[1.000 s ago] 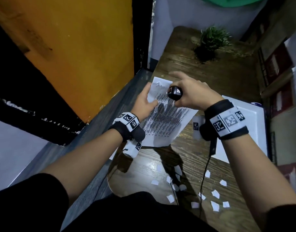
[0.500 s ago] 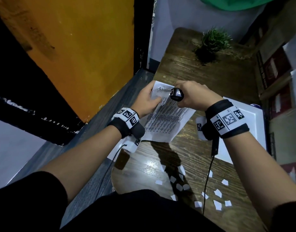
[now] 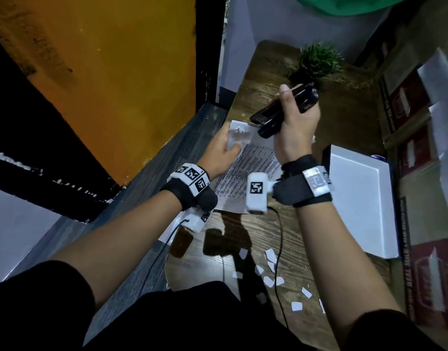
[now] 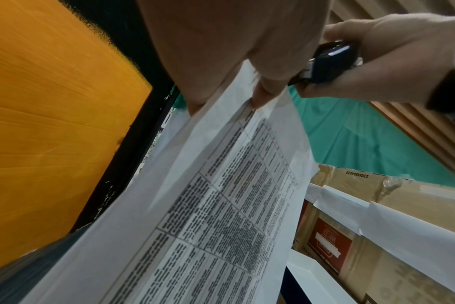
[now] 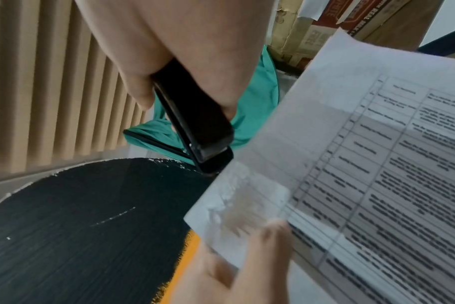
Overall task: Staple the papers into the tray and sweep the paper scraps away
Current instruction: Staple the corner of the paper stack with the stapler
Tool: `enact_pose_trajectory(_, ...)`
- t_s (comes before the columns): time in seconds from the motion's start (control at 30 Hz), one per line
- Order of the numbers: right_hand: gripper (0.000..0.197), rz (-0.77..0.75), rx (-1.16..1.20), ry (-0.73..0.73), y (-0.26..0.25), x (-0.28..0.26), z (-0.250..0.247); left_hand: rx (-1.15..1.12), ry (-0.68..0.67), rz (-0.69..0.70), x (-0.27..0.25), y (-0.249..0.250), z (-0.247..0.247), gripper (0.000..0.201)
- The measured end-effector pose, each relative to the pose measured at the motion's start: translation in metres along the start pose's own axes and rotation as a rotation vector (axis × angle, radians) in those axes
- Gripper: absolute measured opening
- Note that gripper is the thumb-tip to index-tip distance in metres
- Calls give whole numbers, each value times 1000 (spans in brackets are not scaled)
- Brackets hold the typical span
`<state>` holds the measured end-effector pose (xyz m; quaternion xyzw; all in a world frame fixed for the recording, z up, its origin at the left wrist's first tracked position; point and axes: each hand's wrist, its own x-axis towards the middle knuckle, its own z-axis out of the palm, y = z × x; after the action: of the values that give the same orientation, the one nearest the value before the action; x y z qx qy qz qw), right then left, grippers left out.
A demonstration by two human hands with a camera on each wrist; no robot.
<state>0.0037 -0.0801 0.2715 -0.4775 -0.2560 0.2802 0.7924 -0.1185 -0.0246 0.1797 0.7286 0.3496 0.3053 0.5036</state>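
Head view: right hand (image 3: 293, 130) now lifting the black stapler (image 3: 285, 110) clear of the papers (image 3: 253, 168), fingers curling round it; earlier clamping on their top corner, so stapling likely done. Tray (image 3: 359, 198) waiting on the counter (image 3: 263, 239), scraps (image 3: 271, 255) unswept.

Left wrist view: left hand (image 4: 221, 41) pinching the papers' top edge.

Right wrist view: stapler nose just beside the corner, barely apart.

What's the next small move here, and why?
Probably set the papers into the white tray. The right hand holds the stapler lifted off their corner, the left hand pinches them, the tray sits just right, and the scraps remain unswept.
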Motion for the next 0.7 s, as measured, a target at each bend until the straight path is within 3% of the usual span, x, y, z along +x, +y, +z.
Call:
enact_pose_trajectory(0.17,18,-25,45,49,14,-3,9,-8,3,64,-2,8,0,38)
enact_pose_trajectory(0.7,20,8,39,64,3,-6,6,9,-5,47,-1,8,-3,35)
